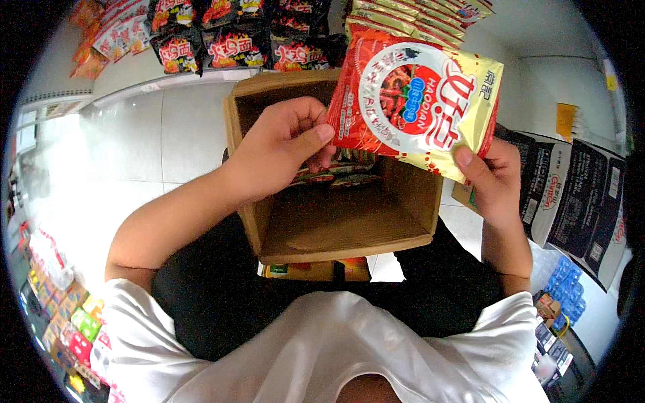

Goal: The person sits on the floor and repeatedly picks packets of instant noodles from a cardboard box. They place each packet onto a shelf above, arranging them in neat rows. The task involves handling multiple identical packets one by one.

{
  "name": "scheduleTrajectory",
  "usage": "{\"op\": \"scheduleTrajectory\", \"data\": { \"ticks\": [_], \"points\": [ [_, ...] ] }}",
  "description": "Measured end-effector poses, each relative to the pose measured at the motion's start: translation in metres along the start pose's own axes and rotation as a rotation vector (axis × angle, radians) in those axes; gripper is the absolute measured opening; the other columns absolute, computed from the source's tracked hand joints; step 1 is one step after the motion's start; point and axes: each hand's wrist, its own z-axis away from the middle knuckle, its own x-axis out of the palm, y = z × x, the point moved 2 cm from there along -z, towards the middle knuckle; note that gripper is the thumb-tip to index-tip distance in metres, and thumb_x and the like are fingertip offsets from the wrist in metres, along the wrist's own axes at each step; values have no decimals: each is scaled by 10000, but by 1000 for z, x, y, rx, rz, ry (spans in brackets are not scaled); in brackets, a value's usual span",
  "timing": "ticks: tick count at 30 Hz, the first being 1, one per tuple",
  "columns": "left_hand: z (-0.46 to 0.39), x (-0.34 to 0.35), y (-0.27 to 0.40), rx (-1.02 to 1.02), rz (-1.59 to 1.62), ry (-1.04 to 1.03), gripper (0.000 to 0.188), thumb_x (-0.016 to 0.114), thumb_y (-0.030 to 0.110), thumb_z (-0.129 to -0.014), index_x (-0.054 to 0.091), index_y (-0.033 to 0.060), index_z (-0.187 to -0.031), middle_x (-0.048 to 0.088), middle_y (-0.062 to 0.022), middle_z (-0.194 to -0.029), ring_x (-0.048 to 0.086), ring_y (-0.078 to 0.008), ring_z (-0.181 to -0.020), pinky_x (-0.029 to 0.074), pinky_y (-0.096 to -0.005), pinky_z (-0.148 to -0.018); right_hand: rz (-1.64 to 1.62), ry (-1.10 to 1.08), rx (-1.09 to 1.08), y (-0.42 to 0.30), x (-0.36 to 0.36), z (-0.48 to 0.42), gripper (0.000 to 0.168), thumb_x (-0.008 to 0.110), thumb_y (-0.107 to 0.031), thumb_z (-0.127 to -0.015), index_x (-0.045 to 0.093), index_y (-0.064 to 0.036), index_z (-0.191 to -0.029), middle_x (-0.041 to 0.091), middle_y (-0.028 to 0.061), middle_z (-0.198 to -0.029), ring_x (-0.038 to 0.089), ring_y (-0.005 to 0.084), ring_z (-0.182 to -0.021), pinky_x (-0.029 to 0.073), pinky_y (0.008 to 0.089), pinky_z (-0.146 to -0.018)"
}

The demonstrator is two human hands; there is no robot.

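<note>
A red and yellow snack packet [413,101] is stretched flat between my two hands, above an open cardboard box [347,221]. My left hand [289,146] pinches the packet's red left edge between thumb and fingers. At the lower right corner, my right hand [489,176] grips it with the thumb on the front. The packet bears printed writing and a round food picture. Inside the box, towards its far side, lie several more packets [352,174], partly hidden by the held one and my left hand.
Black snack bags [232,48] line the shelf ahead, beside a row of yellow and red packets [408,20]. Large black cartons [579,201] stand to the right, near blue wrapped bottles [564,284]. Colourful packaged goods [83,327] sit at lower left.
</note>
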Motion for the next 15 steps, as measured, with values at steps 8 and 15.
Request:
{"op": "scheduleTrajectory", "data": {
  "ticks": [8,15],
  "points": [
    [-3,20,11,39,121,-174,104,522,150,-967,527,47,-979,646,-43,-891,619,-106,-808,499,-258,-685,3,98,-186,-44,-24,-5,233,605,-181,-917,676,35,-970,686,89,-813,630,121,-656,510,265,-579],
    [-20,21,42,193,-282,-78,145,590,56,-900,514,40,-1022,602,-66,-1009,600,-143,-905,491,-252,-762,366,489,-375,-53,-85,-11,245,627,-205,-899,689,28,-944,654,31,-771,561,87,-679,421,217,-628]
  ]
}}
